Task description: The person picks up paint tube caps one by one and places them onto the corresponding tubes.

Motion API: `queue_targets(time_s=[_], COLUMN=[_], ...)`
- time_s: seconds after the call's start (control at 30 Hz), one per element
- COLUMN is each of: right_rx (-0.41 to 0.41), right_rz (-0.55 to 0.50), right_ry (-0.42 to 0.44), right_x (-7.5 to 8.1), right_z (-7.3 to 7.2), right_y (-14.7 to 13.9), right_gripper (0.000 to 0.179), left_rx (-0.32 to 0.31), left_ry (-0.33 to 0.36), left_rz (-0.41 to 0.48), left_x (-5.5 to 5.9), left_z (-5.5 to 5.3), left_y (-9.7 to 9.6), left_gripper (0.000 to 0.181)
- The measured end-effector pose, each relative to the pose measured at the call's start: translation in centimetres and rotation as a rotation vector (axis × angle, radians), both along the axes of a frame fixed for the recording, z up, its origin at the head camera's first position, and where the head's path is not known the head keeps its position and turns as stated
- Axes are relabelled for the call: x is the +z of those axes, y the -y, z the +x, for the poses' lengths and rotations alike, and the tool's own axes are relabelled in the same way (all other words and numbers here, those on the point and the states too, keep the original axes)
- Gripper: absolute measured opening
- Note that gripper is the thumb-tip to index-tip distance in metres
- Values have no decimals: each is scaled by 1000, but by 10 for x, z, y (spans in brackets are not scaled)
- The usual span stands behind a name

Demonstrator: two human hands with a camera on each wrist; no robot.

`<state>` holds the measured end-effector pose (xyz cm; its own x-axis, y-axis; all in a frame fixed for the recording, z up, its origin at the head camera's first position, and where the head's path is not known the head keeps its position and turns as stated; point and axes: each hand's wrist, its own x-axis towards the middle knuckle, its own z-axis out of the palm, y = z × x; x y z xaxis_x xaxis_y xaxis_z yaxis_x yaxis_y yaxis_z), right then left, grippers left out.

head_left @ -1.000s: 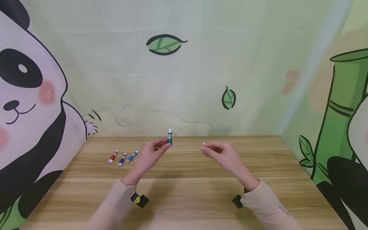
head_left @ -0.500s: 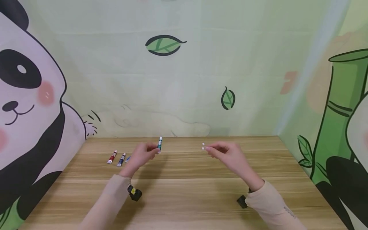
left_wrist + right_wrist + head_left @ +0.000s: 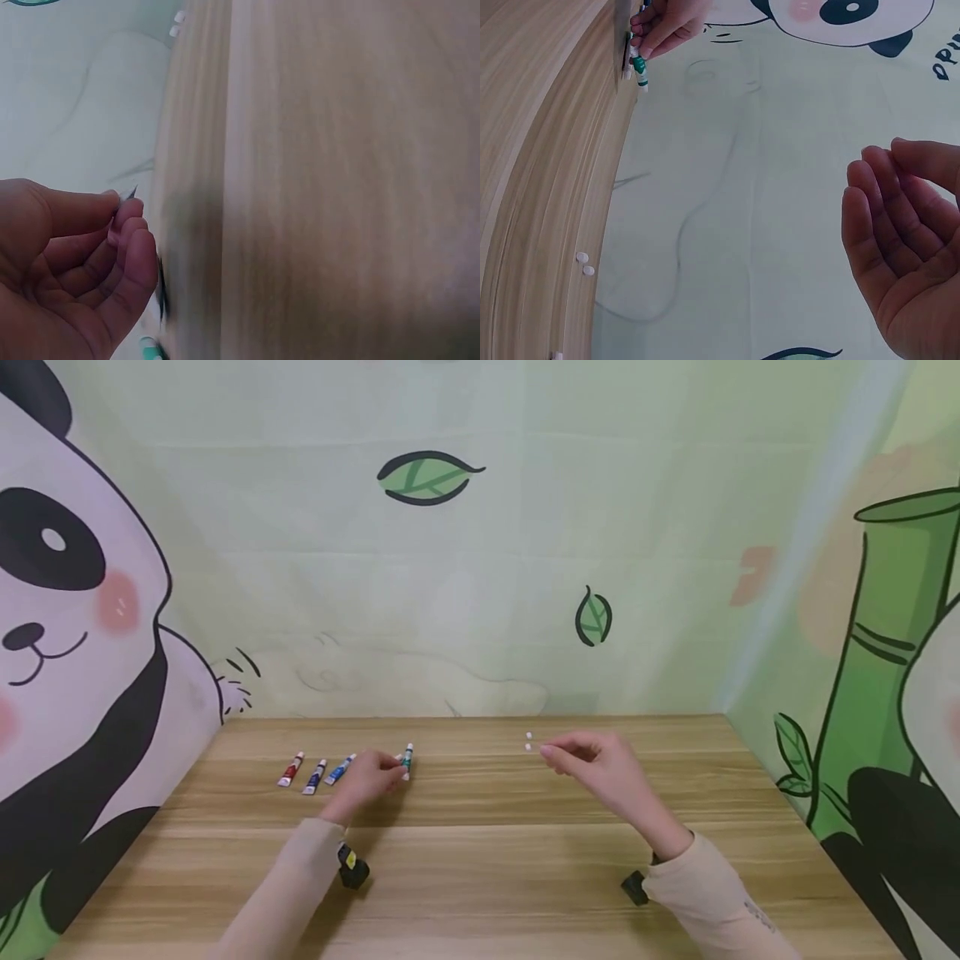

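My left hand (image 3: 366, 783) pinches the tail of a small green paint tube (image 3: 407, 760) between thumb and fingers, low over the table. The tube's white end points up and away. In the left wrist view only a thin dark tip of this tube shows past the fingertips. My right hand (image 3: 592, 760) hovers above the table with relaxed, bent fingers and nothing between them. Just left of its fingertips lie two small white caps (image 3: 528, 747), also seen as white caps (image 3: 582, 257) in the right wrist view.
To the left of my left hand lie a red paint tube (image 3: 291, 770), a dark blue tube (image 3: 315, 777) and a lighter blue tube (image 3: 341, 769). Another tube is mostly hidden behind the left fingers. A printed cloth (image 3: 495, 577) hangs behind the wooden table (image 3: 480, 885).
My left hand has moved left and down, bringing the green paint tube toward the tabletop. My right hand has let go of a second white cap beside the first and drawn slightly right.
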<state>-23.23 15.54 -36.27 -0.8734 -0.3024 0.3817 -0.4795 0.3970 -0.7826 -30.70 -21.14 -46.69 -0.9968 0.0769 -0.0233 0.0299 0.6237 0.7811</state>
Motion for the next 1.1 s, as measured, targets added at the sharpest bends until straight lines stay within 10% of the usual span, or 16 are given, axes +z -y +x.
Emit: queue_targets(time_s=[1.1], right_rx=[-27], right_rz=[-13], right_ry=[46], right_x=[0], right_z=[0], right_y=[-9], right_gripper=[20], left_rx=[150], left_ry=[79], left_rz=[113], left_x=[-12], left_z=[-8], left_y=[-2], left_gripper=[19])
